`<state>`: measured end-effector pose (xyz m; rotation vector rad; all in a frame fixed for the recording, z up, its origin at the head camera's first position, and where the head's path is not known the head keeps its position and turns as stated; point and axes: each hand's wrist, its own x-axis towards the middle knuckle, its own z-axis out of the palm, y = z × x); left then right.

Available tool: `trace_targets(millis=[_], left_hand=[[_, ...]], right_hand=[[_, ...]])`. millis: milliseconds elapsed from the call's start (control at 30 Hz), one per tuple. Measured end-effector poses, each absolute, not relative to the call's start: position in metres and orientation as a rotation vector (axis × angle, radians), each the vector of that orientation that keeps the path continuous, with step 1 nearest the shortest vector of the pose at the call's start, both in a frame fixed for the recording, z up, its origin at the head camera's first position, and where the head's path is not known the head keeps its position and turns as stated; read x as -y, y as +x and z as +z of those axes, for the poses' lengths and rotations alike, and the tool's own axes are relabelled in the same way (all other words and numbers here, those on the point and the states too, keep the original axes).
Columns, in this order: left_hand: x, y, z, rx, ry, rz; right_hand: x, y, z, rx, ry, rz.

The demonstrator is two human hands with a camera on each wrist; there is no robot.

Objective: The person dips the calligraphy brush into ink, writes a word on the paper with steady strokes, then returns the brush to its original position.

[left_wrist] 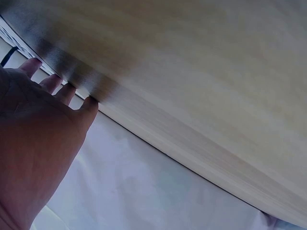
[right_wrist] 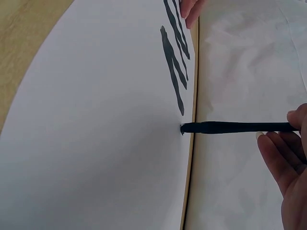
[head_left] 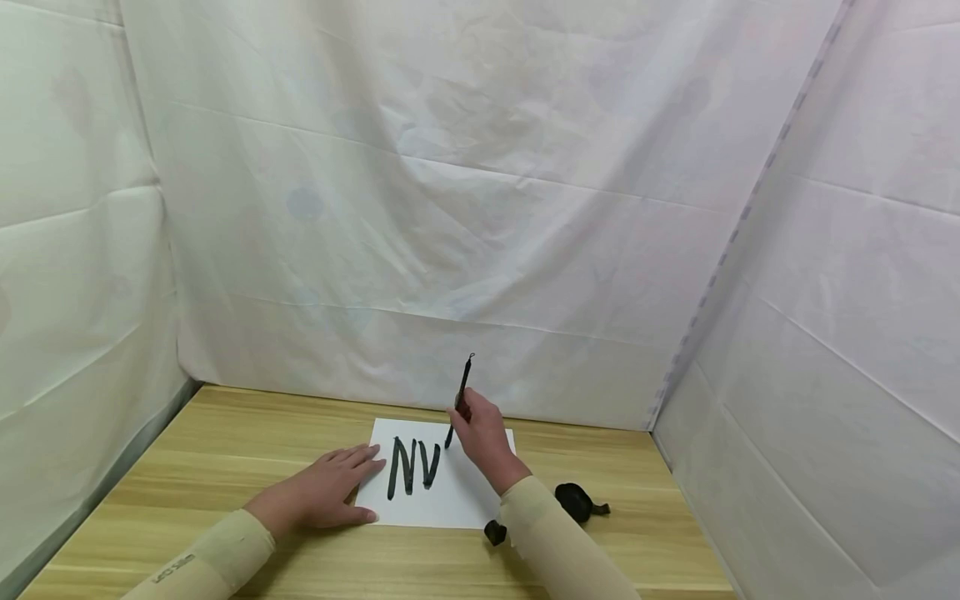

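On paper, black "NV", brush alongside

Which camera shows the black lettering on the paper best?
The head view: the black lettering lies unblocked on the paper. The right wrist view shows its strokes slanted, cut off at the top; the left wrist view, only a foreshortened sliver.

smooth matt paper, smooth wood-grained table, creased cloth backdrop, smooth-handled brush

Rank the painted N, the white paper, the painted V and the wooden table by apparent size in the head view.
1. Wooden table
2. White paper
3. Painted N
4. Painted V, slightly smaller than the N
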<state>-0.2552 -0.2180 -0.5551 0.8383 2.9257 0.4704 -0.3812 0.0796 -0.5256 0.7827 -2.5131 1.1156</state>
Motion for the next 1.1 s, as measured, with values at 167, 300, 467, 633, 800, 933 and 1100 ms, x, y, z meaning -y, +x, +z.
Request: trace_targets(millis=[167, 300, 467, 633, 800, 933, 1100], left_hand=[[0.2187, -0.2557, -0.556, -2.93, 0.826, 0.45], [0.2197, -0.2565, -0.5575, -2.939, 0.824, 0.428], [0.2196, -0.2565, -0.5573, -2.939, 0.827, 0.428], [0.2191, -0.2561, -0.5559, -2.935, 0.831, 0.441], [0.2191, -0.2562, -0.5566, -2.936, 0.829, 0.431], [0.2192, -0.2563, -0.5566, -2.937, 0.83, 0.43], [0.2182, -0.2552, -0.5554, -2.935, 0.842, 0.435]], right_hand=[[-0.0801, -0.3814, -0.5252, 2.531, 0.78, 1.102], [-0.081, -0.3807, -0.5251, 2.531, 0.784, 1.095], [-0.0823, -0.3776, -0.5236, 2.52, 0.801, 1.119], [-0.0837, -0.3758, -0.5237, 2.513, 0.815, 1.13], [-0.0849, -0.3759, -0.5255, 2.509, 0.826, 1.128], [-0.0852, -0.3756, -0.5266, 2.519, 0.826, 1.124], [-0.0856, -0.3741, -0.5269, 2.543, 0.821, 1.146]])
